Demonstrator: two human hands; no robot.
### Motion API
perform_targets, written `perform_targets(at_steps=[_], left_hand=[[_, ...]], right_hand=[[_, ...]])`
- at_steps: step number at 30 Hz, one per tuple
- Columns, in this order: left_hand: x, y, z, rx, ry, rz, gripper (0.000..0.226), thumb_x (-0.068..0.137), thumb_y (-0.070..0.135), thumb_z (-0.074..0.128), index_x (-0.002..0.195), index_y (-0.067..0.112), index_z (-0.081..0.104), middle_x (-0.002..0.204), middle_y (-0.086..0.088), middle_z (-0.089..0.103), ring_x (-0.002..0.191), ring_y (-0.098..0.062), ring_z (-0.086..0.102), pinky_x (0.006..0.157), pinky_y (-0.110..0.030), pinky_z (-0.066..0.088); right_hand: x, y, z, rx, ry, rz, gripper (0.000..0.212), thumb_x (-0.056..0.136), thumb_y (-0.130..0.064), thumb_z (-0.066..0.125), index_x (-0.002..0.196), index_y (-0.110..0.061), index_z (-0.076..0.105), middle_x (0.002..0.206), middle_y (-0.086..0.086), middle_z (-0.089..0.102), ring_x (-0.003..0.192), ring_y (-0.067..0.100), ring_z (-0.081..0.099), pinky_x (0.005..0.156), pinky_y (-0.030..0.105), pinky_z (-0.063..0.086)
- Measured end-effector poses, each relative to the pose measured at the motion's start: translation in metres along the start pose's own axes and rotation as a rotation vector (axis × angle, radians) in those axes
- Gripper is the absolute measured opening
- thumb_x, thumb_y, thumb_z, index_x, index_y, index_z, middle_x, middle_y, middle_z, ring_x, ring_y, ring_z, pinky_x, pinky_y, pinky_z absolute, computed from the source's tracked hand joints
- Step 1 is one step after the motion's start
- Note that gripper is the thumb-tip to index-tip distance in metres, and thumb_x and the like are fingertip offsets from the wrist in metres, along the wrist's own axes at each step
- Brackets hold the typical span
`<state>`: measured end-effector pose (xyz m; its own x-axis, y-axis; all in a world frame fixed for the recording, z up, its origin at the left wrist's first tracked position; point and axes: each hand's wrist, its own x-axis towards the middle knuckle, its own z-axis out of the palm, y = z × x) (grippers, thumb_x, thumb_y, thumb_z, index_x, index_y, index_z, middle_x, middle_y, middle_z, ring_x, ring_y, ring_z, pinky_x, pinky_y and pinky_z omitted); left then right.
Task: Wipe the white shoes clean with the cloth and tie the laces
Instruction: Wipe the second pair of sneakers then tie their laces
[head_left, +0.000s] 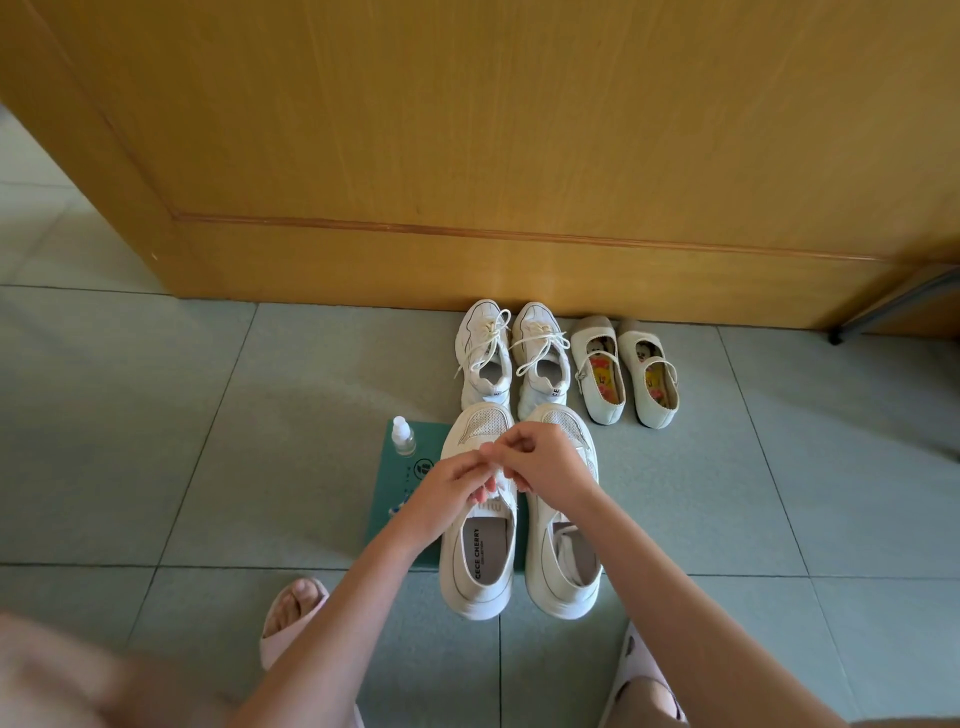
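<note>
Left hand (449, 488) and right hand (548, 462) are together, fingertips meeting, fingers curled and pinching the lace (505, 486), which is mostly hidden under them. Both work above the throat of the left white shoe (478, 566), which stands on the tiled floor (208, 415) with its toe away from the person. Right white shoe (563, 577) stands just beside it, parallel; pale folded material lies inside, cloth or lining, cannot tell. A green mat (402, 499) lies under the pair's left edge, and a small clear bottle (403, 435) stands upright on it. Beyond are laced sneakers (488, 358) with bows tied, then strap shoes (602, 384), both pairs against a wooden panel (467, 130).
</note>
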<state>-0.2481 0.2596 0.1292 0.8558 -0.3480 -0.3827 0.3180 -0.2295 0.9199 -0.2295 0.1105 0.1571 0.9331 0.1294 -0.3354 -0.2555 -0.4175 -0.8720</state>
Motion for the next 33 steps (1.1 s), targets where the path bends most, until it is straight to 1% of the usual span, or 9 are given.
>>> perform_targets(at_steps=[3,5,8,12,18,23,27,30,33], left_hand=[[0.000,0.000,0.002,0.033,-0.031,0.052,0.011,0.092,0.025,0.058,0.101,0.026,0.064,0.082,0.012,0.065,0.079,-0.001,0.058,0.074,-0.011,0.045],[0.002,0.000,0.003,0.054,-0.015,0.066,0.010,0.091,0.027,0.060,0.098,0.021,0.065,0.072,0.017,0.064,0.069,0.003,0.057,0.069,-0.014,0.044],[0.006,-0.002,0.002,0.042,0.038,0.030,0.027,0.094,0.028,0.055,0.092,0.001,0.061,0.061,0.008,0.055,0.059,-0.007,0.050,0.064,-0.021,0.040],[0.008,-0.002,-0.002,-0.003,0.008,-0.006,0.022,0.098,0.024,0.047,0.092,0.008,0.062,0.066,0.007,0.059,0.060,-0.006,0.053,0.062,-0.019,0.044],[0.007,-0.002,-0.004,-0.027,-0.031,-0.062,0.025,0.098,0.026,0.046,0.090,0.011,0.063,0.073,0.004,0.065,0.067,-0.008,0.059,0.067,-0.021,0.048],[0.004,-0.002,-0.008,-0.231,0.024,-0.116,0.027,0.096,0.028,0.052,0.105,0.008,0.067,0.090,-0.011,0.073,0.082,-0.018,0.069,0.079,-0.030,0.053],[0.005,-0.009,-0.012,-0.440,0.049,-0.198,0.025,0.094,0.026,0.054,0.108,0.010,0.067,0.096,-0.013,0.073,0.087,-0.019,0.069,0.081,-0.031,0.052],[0.009,-0.005,-0.010,-0.565,0.029,-0.291,0.024,0.093,0.023,0.056,0.109,0.010,0.067,0.085,-0.008,0.072,0.075,-0.015,0.067,0.079,-0.028,0.051],[0.010,-0.003,-0.011,-0.676,0.011,-0.369,0.023,0.093,0.019,0.055,0.108,0.006,0.066,0.069,-0.004,0.064,0.059,-0.013,0.057,0.072,-0.026,0.049]], right_hand=[[0.004,0.002,0.005,0.059,-0.003,0.014,0.021,0.084,-0.022,0.070,0.082,-0.001,0.067,0.056,0.001,0.061,0.041,0.006,0.045,0.044,0.014,0.038],[0.005,0.003,0.008,0.024,-0.009,-0.002,0.019,0.087,-0.022,0.066,0.082,-0.003,0.068,0.058,0.001,0.061,0.041,0.001,0.045,0.047,0.015,0.038],[0.006,0.007,0.004,-0.077,0.005,-0.035,0.016,0.093,-0.019,0.056,0.087,-0.009,0.067,0.065,-0.005,0.060,0.047,-0.001,0.047,0.051,0.014,0.036],[0.004,0.014,-0.005,-0.283,-0.047,-0.139,0.014,0.090,-0.011,0.059,0.099,-0.017,0.067,0.088,-0.002,0.060,0.070,0.003,0.052,0.064,0.010,0.043],[0.006,0.014,-0.009,-0.381,-0.091,-0.139,0.008,0.083,-0.018,0.068,0.085,-0.020,0.060,0.081,-0.009,0.052,0.070,0.006,0.047,0.066,0.019,0.041],[0.009,0.016,-0.004,-0.279,-0.102,-0.123,0.007,0.089,-0.016,0.061,0.087,-0.013,0.055,0.081,-0.003,0.053,0.068,0.007,0.045,0.063,0.016,0.037],[0.005,0.021,-0.002,-0.198,-0.050,-0.027,0.008,0.094,-0.021,0.055,0.089,-0.017,0.050,0.080,-0.005,0.052,0.067,0.007,0.044,0.062,0.017,0.036],[-0.004,0.020,0.002,-0.151,-0.013,-0.070,0.009,0.094,-0.022,0.055,0.087,-0.018,0.051,0.076,-0.010,0.053,0.062,0.004,0.044,0.060,0.016,0.038],[-0.015,0.021,0.010,-0.264,-0.019,-0.196,0.010,0.091,-0.017,0.059,0.083,-0.022,0.054,0.075,-0.015,0.056,0.064,-0.001,0.049,0.063,0.013,0.042]])
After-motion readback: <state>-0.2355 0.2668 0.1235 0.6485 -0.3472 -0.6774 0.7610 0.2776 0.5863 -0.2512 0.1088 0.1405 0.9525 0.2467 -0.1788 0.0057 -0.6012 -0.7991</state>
